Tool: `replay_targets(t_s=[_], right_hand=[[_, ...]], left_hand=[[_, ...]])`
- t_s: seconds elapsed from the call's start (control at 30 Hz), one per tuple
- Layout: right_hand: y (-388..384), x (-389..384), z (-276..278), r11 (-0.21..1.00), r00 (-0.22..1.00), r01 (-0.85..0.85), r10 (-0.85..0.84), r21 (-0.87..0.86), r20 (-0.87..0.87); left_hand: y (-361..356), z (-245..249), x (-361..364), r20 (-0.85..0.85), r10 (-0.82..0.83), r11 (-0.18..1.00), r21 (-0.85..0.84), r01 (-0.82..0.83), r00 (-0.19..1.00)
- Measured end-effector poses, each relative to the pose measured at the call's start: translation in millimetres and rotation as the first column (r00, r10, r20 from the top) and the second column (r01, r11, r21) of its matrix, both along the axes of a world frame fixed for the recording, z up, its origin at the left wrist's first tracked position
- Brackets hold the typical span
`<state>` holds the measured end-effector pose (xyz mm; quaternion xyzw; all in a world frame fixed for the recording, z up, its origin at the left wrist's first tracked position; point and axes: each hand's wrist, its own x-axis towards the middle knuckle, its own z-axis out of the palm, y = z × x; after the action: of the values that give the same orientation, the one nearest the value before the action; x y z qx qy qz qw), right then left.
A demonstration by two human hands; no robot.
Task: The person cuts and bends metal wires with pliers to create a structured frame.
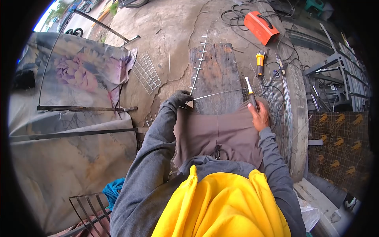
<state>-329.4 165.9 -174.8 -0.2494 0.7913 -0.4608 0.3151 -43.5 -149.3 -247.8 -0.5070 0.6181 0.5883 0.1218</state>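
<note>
My left hand [182, 97], in a dark glove, is closed on the near end of a thin wire strip with short crossbars [198, 68]. The strip runs away from me over a worn wooden plank [215, 63]. In my bare right hand [260, 117] is what looks like a welding electrode holder [251, 93], with a dark handle, yellow band and pale tip, pointing forward. A thin straight rod [221, 93] stretches from the holder's head across the plank to beside my left fingers.
An orange metal box [261, 27] with coiled black cables stands ahead right. A yellow power tool [260, 63] lies nearer, beside long thin rods [287, 118]. Wire mesh pieces [147, 73] lie left of the plank. Flowered sheeting [79, 75] and metal bars [87, 108] fill the left side.
</note>
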Motion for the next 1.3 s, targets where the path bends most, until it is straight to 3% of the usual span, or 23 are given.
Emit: replay_targets(t_s=[0.13,0.2,0.37,0.47,0.53,0.7,0.8,0.97,1.03,1.3], right_hand=[[0,0,0,1.0,1.0,0.013,-0.013,-0.008,-0.001],[-1,0,-3,1.0,1.0,0.018,-0.018,-0.009,-0.006],[0,-1,-2,1.0,1.0,0.01,-0.01,0.028,-0.009],[-1,0,4,0.999,1.0,0.014,-0.015,0.029,0.014],[-1,0,4,0.999,1.0,0.019,-0.019,0.027,0.018],[-2,0,4,1.0,1.0,0.021,-0.021,0.017,0.018],[-1,2,8,1.0,0.998,0.026,-0.027,0.007,0.056],[-2,2,8,1.0,0.998,0.031,-0.031,-0.001,0.046],[-2,1,5,0.999,0.999,0.028,-0.029,0.018,0.027],[-2,1,4,0.999,1.0,0.015,-0.015,0.047,0.005]], left_hand=[[-9,-23,9,-0.068,0.018,0.995,-0.1,-0.025,0.998],[-10,-24,9,-0.115,-0.017,0.914,-0.404,-0.031,0.993],[-12,-5,8,-0.096,0.08,0.931,-0.35,-0.108,0.992],[-10,6,7,-0.21,0.079,0.91,-0.384,-0.157,0.975],[-9,0,8,-0.377,0.225,0.848,-0.379,-0.371,0.899],[-23,-3,16,-0.401,0.292,0.74,-0.481,-0.471,0.868],[-27,-3,20,-0.692,0.337,0.648,-0.321,-0.691,0.638],[-19,15,20,-0.661,0.502,0.601,-0.197,-0.775,0.558],[-7,30,14,-0.617,0.635,0.556,-0.052,-0.83,0.465],[1,25,27,-0.687,0.688,0.498,0.21,-0.841,0.235]])
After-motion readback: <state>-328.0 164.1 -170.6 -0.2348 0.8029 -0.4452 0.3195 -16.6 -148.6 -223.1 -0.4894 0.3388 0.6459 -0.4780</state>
